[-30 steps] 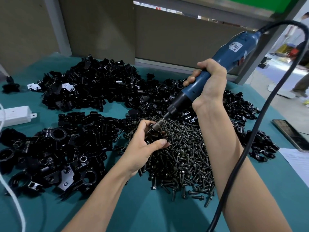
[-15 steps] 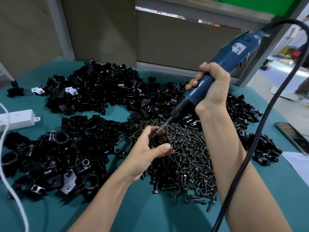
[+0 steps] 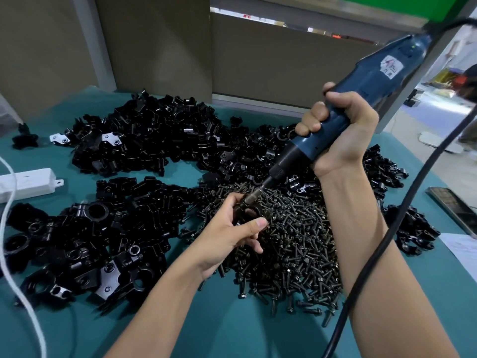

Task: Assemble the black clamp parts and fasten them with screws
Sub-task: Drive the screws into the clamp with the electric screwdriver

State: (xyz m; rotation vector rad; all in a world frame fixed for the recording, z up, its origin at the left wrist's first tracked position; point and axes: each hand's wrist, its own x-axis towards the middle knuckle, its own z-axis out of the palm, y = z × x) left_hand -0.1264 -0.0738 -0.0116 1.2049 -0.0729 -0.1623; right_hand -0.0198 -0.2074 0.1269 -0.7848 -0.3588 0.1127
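At 9 o'clock, by the edge: white power strip [image 3: 28,183] lies flat on the teal surface [image 3: 232,332]; a white cable [image 3: 15,267] crosses its left end and runs down toward 7 o'clock.
Near pile, 8 o'clock: clamp bodies [image 3: 85,244], black, with round bores, heaped together.
Far pile, 11 o'clock: loose clamp parts [image 3: 154,135], black, two pale-faced pieces at the left rim.
Left hand [image 3: 229,236], centre: fingers curled round a black clamp [image 3: 249,211], thumb laid across its near side.
Clamp position: held at centre, over the 9 o'clock side of the screw heap [image 3: 291,249].
Screw heap: dark screws, spread from centre down to 5 o'clock, strays at the near fringe.
Bit [image 3: 254,196]: tip meets the top of the held clamp; the screw under it is too small to tell.
Right hand [image 3: 340,130], 1 o'clock: fingers wrapped tight round the blue electric screwdriver [image 3: 361,99], tool tilted, nose pointing toward 7 o'clock.
Cord [image 3: 387,228]: black, loops from the tool's top end down past the right forearm to 5 o'clock.
Right pile, 3 o'clock: half-ring pieces [image 3: 413,228], black.
Far right edge: phone [image 3: 454,210], face up; white paper [image 3: 462,249] just beside it toward 4 o'clock.
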